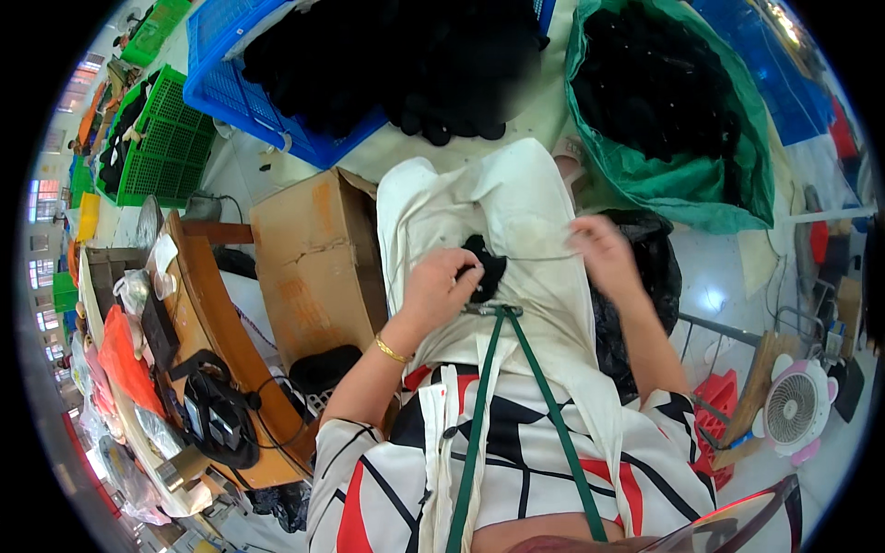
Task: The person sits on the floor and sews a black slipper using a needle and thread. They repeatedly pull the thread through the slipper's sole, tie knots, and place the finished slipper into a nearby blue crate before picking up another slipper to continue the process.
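Observation:
My left hand is closed on a small piece of black fabric above my lap. A white cloth covers my legs beneath it. My right hand is raised off to the right, slightly blurred, its fingers curled together. From the black fabric a thin grey line runs toward those fingers; whether it is a thread or a fold in the cloth I cannot tell. Just below the left hand, a small metal piece lies at my waist where two green straps meet.
Ahead, black pieces heap in a blue crate; more fill a green sack at right. A cardboard box stands by my left knee, a wooden table beyond it. At right are a black bag and a fan.

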Action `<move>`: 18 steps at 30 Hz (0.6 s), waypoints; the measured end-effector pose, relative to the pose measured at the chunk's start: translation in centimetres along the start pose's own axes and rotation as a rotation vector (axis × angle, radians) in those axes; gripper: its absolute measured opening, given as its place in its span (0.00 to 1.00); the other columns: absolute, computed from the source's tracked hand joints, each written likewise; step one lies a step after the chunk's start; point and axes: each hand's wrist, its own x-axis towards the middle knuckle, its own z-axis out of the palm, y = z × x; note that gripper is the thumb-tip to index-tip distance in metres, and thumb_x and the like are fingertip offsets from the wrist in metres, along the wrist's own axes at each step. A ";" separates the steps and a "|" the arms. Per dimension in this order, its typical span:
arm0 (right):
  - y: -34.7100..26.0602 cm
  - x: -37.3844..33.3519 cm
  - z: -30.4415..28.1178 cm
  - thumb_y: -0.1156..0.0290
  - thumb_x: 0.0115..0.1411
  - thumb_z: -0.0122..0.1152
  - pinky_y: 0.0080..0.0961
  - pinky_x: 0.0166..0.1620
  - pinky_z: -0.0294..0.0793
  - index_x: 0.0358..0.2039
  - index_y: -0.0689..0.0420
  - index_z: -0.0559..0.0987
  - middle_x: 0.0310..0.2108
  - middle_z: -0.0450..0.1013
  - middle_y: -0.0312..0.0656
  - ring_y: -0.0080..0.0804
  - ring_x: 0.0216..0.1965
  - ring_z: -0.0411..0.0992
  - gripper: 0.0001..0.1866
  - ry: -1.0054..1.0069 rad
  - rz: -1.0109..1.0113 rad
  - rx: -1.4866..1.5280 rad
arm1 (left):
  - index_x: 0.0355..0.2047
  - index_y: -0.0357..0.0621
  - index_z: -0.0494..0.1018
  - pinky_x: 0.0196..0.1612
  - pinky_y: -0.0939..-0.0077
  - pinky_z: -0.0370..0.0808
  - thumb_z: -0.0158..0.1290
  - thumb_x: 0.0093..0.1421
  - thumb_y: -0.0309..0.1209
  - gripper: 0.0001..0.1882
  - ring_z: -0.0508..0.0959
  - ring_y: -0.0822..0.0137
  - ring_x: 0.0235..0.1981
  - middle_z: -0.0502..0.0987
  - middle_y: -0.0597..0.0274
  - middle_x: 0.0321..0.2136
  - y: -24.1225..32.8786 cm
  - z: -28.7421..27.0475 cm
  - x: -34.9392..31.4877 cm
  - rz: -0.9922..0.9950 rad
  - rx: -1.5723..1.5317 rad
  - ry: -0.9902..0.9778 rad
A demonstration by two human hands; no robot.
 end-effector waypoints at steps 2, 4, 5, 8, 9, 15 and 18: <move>-1.2 1.1 4.4 0.71 0.59 0.64 0.24 0.45 0.74 0.48 0.59 0.77 0.35 0.74 0.37 0.25 0.39 0.74 0.16 -0.363 -0.103 -0.201 | 0.35 0.39 0.77 0.37 0.68 0.73 0.58 0.58 0.29 0.08 0.77 0.56 0.32 0.78 0.54 0.30 0.5 -0.3 1.0 -0.028 -0.078 -0.050; -2.7 2.3 6.5 0.69 0.59 0.64 0.27 0.42 0.74 0.44 0.60 0.78 0.34 0.75 0.43 0.33 0.36 0.75 0.14 -0.434 -0.138 -0.194 | 0.35 0.38 0.77 0.37 0.69 0.72 0.58 0.58 0.29 0.08 0.77 0.58 0.32 0.78 0.55 0.30 0.4 -0.5 1.8 -0.037 -0.154 -0.065; -2.9 3.2 6.7 0.68 0.59 0.64 0.27 0.41 0.74 0.43 0.60 0.78 0.34 0.75 0.44 0.35 0.35 0.75 0.13 -0.464 -0.158 -0.236 | 0.35 0.38 0.77 0.37 0.69 0.72 0.58 0.58 0.30 0.08 0.77 0.59 0.32 0.78 0.55 0.30 0.2 -0.7 2.5 -0.027 -0.172 -0.067; -3.7 5.3 6.9 0.67 0.59 0.64 0.30 0.38 0.73 0.39 0.60 0.79 0.32 0.75 0.46 0.41 0.33 0.74 0.11 -0.564 -0.152 -0.280 | 0.36 0.38 0.77 0.38 0.70 0.72 0.58 0.59 0.31 0.09 0.76 0.62 0.32 0.78 0.57 0.30 -0.4 -1.7 3.9 -0.106 -0.339 -0.170; -3.6 5.8 6.6 0.67 0.59 0.64 0.30 0.38 0.73 0.39 0.60 0.79 0.32 0.75 0.46 0.41 0.33 0.74 0.11 -0.609 -0.129 -0.276 | 0.36 0.38 0.76 0.38 0.71 0.72 0.58 0.60 0.31 0.09 0.76 0.63 0.32 0.78 0.57 0.30 -0.7 -1.7 4.2 -0.127 -0.380 -0.203; -3.2 8.7 6.0 0.68 0.59 0.64 0.29 0.38 0.72 0.37 0.60 0.79 0.30 0.75 0.44 0.36 0.32 0.73 0.10 -0.627 -0.142 -0.371 | 0.44 0.38 0.75 0.42 0.73 0.74 0.58 0.62 0.34 0.14 0.76 0.66 0.36 0.78 0.57 0.36 -3.0 -3.4 8.4 -0.209 -0.363 -0.472; -1.8 11.6 5.9 0.71 0.61 0.63 0.22 0.37 0.70 0.38 0.63 0.79 0.30 0.74 0.37 0.24 0.31 0.70 0.09 -0.228 0.061 -0.138 | 0.49 0.37 0.73 0.46 0.72 0.74 0.59 0.62 0.35 0.19 0.77 0.64 0.41 0.78 0.54 0.42 -6.7 -5.7 13.4 -0.251 -0.308 -0.135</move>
